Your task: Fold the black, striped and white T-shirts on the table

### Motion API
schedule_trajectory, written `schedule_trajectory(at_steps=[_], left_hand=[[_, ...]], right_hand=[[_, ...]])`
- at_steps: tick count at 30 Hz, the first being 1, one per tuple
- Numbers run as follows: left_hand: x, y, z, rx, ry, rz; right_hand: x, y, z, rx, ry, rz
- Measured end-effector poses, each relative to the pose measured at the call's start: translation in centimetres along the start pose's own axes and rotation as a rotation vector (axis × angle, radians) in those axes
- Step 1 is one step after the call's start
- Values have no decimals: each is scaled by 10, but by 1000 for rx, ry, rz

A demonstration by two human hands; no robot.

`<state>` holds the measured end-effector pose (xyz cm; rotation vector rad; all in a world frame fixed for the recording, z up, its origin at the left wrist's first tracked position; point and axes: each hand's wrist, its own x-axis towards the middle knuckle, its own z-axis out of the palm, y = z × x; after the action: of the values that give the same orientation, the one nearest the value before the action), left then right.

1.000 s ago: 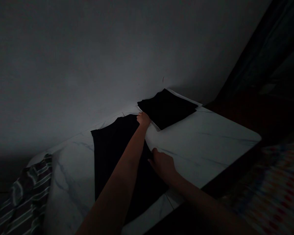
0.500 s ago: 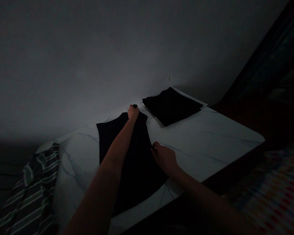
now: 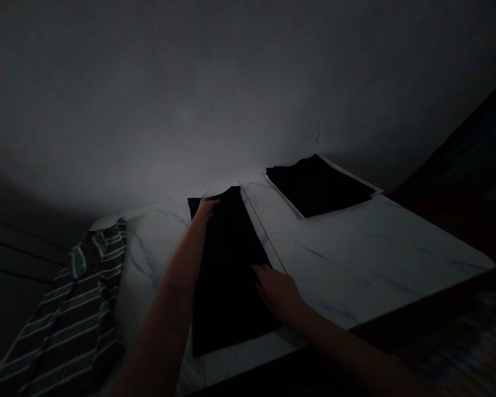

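Black cloth (image 3: 231, 253) lies under two bare hands on a marbled table (image 3: 355, 264)

The black cloth is spread flat at the center of the frame, its narrower end toward the wall and its wider end toward the lower edge. It is too dark to tell whether it carries any label or lettering.

The left hand (image 3: 206, 207) rests on the cloth's upper end, its fingers stretched toward the right over the fabric and closed around nothing visible. The right hand (image 3: 279, 292) touches the cloth's right edge, just below and right of center; its fingers are slightly bent, and whether they pinch the fabric I cannot tell.

A thin dark seam (image 3: 264, 233) runs across the white tabletop beside the cloth. At right of center, near the wall, black folded fabric (image 3: 318, 187) lies on a white sheet (image 3: 374, 190) whose edges show.

A striped garment (image 3: 70, 309) with pale bands drapes over the table's end at lower left. A blurred multicolored cloth (image 3: 471, 342) shows at lower right. The gray wall (image 3: 231, 82) fills the upper frame, with a small curved mark (image 3: 318, 138) above the folded fabric.
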<state>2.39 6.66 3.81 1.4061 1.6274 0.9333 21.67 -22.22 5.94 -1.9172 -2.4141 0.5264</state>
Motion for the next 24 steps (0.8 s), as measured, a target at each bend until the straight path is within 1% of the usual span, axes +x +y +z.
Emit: schedule_trajectory(at_steps=[2,4,7,9,12,15,17,19,20,21,22,24], left_hand=[[-1,2,3,42,79,-20],[-5,7,4,84,140,-11],[-13,12,2,129,172,30],[-20,11,-1,248,185,47],[-29,4,-6,465,197,31],[-32,1,-8,526,210,-12],[-32,3,-7,577,252,-16],[-28,10,0,688,300,54],[-25,14,5,751,306,120],[-21,18,11,803,281,198],[-17,22,18,834,224,278],[-8,27,33,831,62,399]], right_hand=[[-3,2,-6,-3,-8,-2],[-6,3,-15,-7,-30,6],[-10,5,-23,3,-49,34],[-10,7,-22,7,-55,44],[-9,10,-15,16,-69,23],[-11,12,-8,63,-73,-7],[-14,15,-9,88,-91,-26],[-14,19,-15,106,-131,-78],[-10,21,-19,116,-154,-124],[-3,24,-25,125,-167,-180],[8,26,-31,132,-158,-233],[40,28,-42,115,-64,-279]])
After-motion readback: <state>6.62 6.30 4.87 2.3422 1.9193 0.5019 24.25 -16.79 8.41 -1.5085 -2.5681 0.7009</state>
